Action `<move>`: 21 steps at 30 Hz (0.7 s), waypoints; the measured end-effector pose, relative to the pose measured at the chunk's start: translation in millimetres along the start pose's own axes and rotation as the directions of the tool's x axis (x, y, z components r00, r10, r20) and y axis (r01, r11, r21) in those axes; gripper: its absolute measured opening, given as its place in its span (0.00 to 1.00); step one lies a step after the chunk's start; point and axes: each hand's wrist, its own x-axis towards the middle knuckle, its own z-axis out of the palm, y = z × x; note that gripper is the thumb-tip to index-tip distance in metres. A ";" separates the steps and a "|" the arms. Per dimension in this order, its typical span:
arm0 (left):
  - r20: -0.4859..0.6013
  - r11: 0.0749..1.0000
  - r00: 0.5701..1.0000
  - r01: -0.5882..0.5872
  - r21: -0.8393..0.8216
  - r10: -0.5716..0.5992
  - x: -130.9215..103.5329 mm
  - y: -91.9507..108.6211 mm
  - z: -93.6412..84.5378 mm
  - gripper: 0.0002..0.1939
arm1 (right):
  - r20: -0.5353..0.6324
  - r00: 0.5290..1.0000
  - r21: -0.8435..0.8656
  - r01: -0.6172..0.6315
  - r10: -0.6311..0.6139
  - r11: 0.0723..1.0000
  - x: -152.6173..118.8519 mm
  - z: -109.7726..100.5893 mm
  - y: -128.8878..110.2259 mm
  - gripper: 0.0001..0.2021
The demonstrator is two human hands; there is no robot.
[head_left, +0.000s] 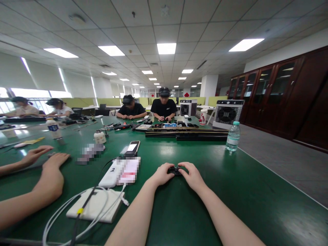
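A small black object (175, 171) lies low over the green table (169, 212), between my two hands. My left hand (163, 173) pinches its left side, thumb and fingers curved round it. From the right, my right hand (190, 174) grips the other side with thumb and forefinger. The object's details are too small to make out, and the fingertips partly cover it.
A water bottle (233, 136) stands at the right edge. White power bank (109, 174), phone (132, 147), white box (96, 205) and cables lie left. A co-worker's hands (55, 160) rest farther left. Black bars (200, 137) and tools lie ahead, before seated people.
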 end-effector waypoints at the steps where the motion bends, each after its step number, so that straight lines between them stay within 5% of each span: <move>1: -0.002 1.000 1.000 0.000 -0.002 0.000 0.2 -0.5 0.4 0.21 | 0.027 1.000 -0.034 0.006 -0.005 0.999 -0.6 0.6 0.5 0.10; 7: -0.019 1.000 1.000 -0.019 -0.016 0.019 1.2 -2.0 3.2 0.21 | 0.162 0.987 -0.196 0.012 0.020 0.981 -4.1 7.0 4.5 0.10; 21: -0.010 1.000 1.000 -0.013 0.002 0.013 2.3 -0.8 3.5 0.21 | 0.160 0.987 -0.204 0.016 0.018 0.979 -4.3 6.3 5.8 0.09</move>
